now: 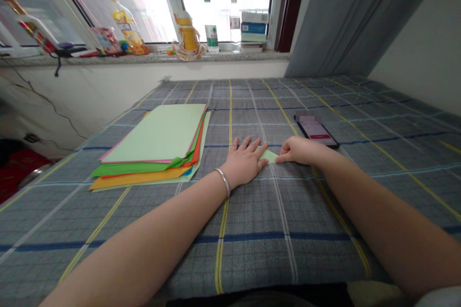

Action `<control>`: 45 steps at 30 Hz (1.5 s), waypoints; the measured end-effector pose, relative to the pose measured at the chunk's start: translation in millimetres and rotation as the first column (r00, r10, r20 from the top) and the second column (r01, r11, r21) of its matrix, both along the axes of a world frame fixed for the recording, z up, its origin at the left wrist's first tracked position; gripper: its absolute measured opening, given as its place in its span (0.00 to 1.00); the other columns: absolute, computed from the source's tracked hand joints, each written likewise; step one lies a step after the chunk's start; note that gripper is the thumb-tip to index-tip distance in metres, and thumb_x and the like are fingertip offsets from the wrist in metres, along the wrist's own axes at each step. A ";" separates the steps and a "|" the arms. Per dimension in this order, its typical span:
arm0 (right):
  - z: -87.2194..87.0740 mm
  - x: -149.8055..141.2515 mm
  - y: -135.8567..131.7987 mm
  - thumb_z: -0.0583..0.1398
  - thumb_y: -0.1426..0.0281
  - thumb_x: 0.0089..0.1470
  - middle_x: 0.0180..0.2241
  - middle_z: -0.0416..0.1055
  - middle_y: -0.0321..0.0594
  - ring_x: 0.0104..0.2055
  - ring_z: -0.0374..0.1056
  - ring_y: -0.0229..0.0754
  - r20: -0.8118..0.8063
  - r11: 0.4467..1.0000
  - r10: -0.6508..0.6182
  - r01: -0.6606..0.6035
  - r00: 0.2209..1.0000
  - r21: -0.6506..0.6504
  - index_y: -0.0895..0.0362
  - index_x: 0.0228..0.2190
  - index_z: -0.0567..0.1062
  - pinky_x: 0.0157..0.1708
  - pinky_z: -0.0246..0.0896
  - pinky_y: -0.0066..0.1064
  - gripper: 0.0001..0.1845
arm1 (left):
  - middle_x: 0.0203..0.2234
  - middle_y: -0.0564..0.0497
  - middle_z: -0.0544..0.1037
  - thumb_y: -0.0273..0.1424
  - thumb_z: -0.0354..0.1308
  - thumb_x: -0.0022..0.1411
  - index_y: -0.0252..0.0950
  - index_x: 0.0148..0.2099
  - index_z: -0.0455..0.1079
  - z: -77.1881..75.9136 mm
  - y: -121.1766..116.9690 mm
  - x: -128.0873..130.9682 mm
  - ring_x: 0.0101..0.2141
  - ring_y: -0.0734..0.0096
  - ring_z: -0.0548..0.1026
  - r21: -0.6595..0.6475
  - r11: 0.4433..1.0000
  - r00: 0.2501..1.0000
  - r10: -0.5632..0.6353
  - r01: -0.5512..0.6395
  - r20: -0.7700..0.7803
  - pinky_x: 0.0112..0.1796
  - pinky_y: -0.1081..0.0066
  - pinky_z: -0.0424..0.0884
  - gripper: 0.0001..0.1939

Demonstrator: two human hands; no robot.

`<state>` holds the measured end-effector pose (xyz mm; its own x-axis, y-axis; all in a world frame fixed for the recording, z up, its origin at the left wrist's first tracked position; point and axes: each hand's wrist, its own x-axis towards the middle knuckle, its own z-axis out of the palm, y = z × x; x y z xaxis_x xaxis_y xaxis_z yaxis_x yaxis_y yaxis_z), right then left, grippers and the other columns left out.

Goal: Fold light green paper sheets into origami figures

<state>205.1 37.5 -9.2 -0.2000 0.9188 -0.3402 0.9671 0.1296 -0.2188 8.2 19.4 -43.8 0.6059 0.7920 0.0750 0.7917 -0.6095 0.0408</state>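
Note:
A small piece of light green paper (268, 156) lies on the plaid cloth, tapering toward the right. Flat over its left part rests my left hand (245, 159), fingers spread, hiding much of the sheet. My right hand (293, 149) pinches the paper's right tip between thumb and forefinger. A silver bangle (224, 182) circles my left wrist. Left of my hands sits a stack of coloured paper (162, 134), pale green on top, with pink, green, orange and other sheets jutting out below.
Beyond my right hand a phone (317, 130) lies with its screen lit. The plaid cloth (252, 230) spreads beneath everything. On the windowsill (144, 59) stand a yellow bottle (188, 36), clear bottles, a juice bottle (127, 26) and stacked boxes (254, 28). A grey curtain (334, 14) hangs at right.

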 end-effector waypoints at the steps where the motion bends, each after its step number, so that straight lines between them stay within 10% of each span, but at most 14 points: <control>1: 0.2 -0.3 -0.4 0.61 0.56 0.47 0.20 0.69 0.35 0.21 0.59 0.36 0.005 1.000 0.000 0.000 1.000 0.001 0.56 0.24 0.76 0.20 0.46 0.30 0.16 | 0.65 0.49 0.51 0.45 0.36 0.69 0.43 0.67 0.47 0.4 0.3 -0.1 0.64 0.49 0.47 -0.004 1.000 1.000 -0.003 0.003 0.000 0.59 0.42 0.42 0.28; 21: -2.5 17.7 7.4 0.64 0.62 0.44 0.24 0.70 0.35 0.24 0.62 0.36 -0.026 1.000 -0.010 0.009 1.000 -0.026 0.55 0.24 0.72 0.21 0.48 0.29 0.10 | 0.67 0.47 0.40 0.40 0.42 0.68 0.50 0.68 0.40 21.2 9.3 -24.8 0.64 0.38 0.32 -0.237 0.969 0.994 0.043 -0.066 -0.099 0.58 0.41 0.41 0.29; 28: -1.2 15.7 -5.4 0.59 0.74 0.47 0.30 0.67 0.36 0.28 0.61 0.35 -0.342 0.965 0.262 -0.241 0.903 0.104 0.54 0.36 0.77 0.26 0.54 0.26 0.12 | 0.68 0.49 0.39 0.41 0.44 0.67 0.55 0.67 0.43 22.8 16.8 -40.8 0.64 0.35 0.34 -0.288 0.957 0.995 0.017 -0.044 -0.094 0.57 0.39 0.41 0.28; 33: -12.3 -8.6 -13.4 0.59 0.70 0.52 0.32 0.68 0.38 0.33 0.63 0.38 -0.286 0.864 0.455 -0.341 0.843 0.369 0.51 0.38 0.79 0.34 0.55 0.29 0.11 | 0.68 0.49 0.38 0.40 0.46 0.67 0.54 0.67 0.45 27.3 17.5 -44.0 0.64 0.39 0.36 -0.326 0.945 0.995 -0.021 -0.011 -0.093 0.58 0.41 0.42 0.28; 45: -20.2 -34.9 -14.9 0.60 0.61 0.52 0.26 0.68 0.33 0.27 0.60 0.36 -0.214 0.914 0.234 -0.139 0.948 0.381 0.53 0.28 0.70 0.25 0.44 0.29 0.08 | 0.67 0.48 0.36 0.37 0.52 0.63 0.56 0.67 0.44 36.2 21.6 -62.4 0.64 0.38 0.36 -0.384 0.922 0.992 -0.007 -0.043 -0.128 0.57 0.39 0.44 0.33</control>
<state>170.2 22.6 -29.4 -0.4146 0.9058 0.0871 0.8369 0.4171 -0.3545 -54.2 41.0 -7.6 0.5756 0.7554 -0.3132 0.8166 -0.5515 0.1706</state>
